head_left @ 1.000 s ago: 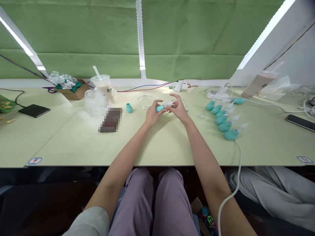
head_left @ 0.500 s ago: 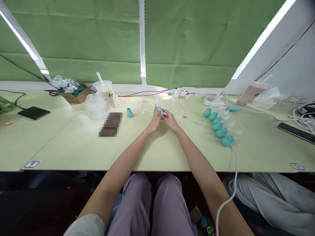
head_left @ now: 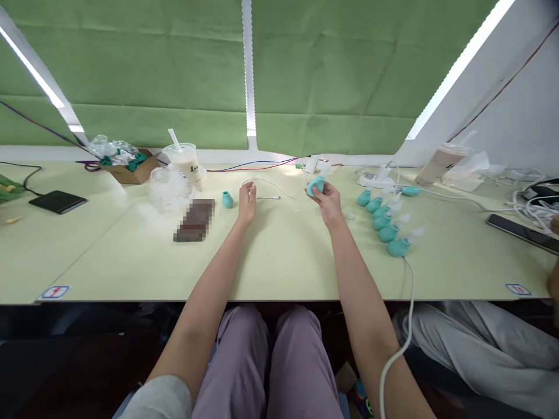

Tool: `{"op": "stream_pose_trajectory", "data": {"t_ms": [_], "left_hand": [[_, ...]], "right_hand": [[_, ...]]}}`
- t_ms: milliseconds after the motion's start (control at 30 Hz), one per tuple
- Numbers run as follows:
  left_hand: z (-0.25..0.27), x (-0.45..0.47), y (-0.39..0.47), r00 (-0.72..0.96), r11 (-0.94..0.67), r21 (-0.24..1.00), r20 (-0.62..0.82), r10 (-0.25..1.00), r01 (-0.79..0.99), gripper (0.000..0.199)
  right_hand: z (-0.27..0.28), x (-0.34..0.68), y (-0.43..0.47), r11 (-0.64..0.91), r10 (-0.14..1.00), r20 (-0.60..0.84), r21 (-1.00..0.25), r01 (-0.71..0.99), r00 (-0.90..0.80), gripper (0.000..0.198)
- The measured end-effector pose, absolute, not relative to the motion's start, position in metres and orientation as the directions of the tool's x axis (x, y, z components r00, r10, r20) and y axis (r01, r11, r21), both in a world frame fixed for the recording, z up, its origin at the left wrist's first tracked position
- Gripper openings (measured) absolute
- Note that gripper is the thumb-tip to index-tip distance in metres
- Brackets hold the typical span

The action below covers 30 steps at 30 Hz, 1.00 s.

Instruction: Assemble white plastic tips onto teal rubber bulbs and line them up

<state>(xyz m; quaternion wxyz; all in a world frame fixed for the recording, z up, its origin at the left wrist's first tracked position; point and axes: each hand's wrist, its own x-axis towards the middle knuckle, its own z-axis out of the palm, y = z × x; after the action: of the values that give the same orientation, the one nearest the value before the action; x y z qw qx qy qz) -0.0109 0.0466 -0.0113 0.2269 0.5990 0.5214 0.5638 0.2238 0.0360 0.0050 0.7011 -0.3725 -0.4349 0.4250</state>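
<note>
My right hand [head_left: 329,203] holds a teal bulb syringe [head_left: 315,186] between thumb and fingers, raised over the table. Its pale translucent tip points up and away from me. To the left, my left hand [head_left: 247,203] is open and holds nothing, its fingers partly extended. Just beyond it on the left stands a teal rubber bulb [head_left: 227,201] without a tip. Several more bulb syringes with clear tips form a slanting row on the right, the nearest bulb syringe [head_left: 398,248] lying closest to the table's front edge.
A white cable [head_left: 283,189] lies behind my hands; another cable [head_left: 410,291] hangs over the front edge. At left are a blurred dark rectangle [head_left: 195,220], a plastic bag [head_left: 168,189], a drink cup [head_left: 186,160] and a cardboard box [head_left: 133,171]. A phone [head_left: 524,233] lies far right, beside another person.
My hands have separated. The right one has carried the bulb syringe to the right and tilted it; the left has let go and moved left toward the loose bulb.
</note>
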Motion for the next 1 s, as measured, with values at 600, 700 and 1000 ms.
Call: {"op": "stream_pose_trajectory", "data": {"t_ms": [600, 700, 1000], "left_hand": [[-0.02, -0.009, 0.055, 0.039, -0.381, 0.717, 0.444, 0.895, 0.583, 0.035], [-0.02, -0.008, 0.053, 0.065, -0.384, 0.704, 0.435, 0.898, 0.597, 0.036], [-0.018, -0.006, 0.048, 0.119, -0.393, 0.683, 0.412, 0.903, 0.616, 0.032]], "right_hand": [[0.008, 0.226, 0.032, 0.334, 0.93, 0.294, -0.927, -0.171, 0.221, 0.051], [0.009, 0.23, 0.033, 0.34, 0.927, 0.301, -0.926, -0.164, 0.223, 0.048], [-0.001, 0.249, 0.05, 0.273, 0.822, 0.302, -0.953, 0.132, 0.483, 0.046]]}}
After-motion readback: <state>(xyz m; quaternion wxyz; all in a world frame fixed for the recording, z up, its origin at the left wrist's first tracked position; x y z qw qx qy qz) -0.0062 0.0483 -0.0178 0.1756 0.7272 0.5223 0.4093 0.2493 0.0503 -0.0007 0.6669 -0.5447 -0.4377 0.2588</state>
